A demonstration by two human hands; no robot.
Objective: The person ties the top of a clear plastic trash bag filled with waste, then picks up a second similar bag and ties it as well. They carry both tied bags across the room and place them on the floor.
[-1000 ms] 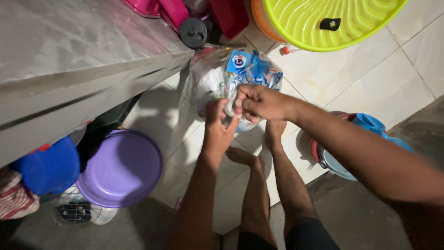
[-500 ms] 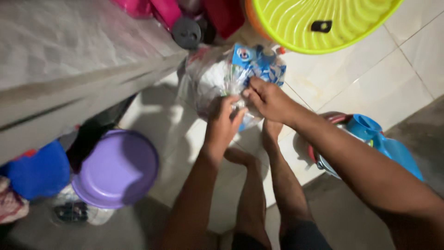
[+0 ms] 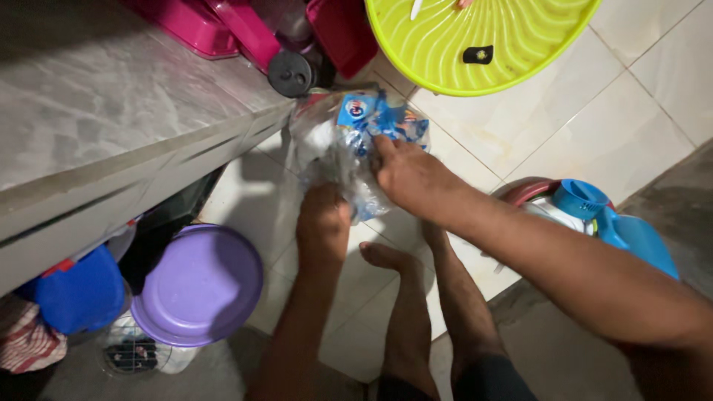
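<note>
Both hands have moved closer to the counter edge since before. Left hand grips the clear bag from below; right hand pinches its top, beside blue packets. Bag hangs just beside the counter, below the green basin.

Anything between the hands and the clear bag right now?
Nothing visible. The left hand grips the clear bag from below, and the right hand presses on its side by the blue packets inside. Both hands touch the plastic directly. The bag hangs just off the counter edge.
</note>
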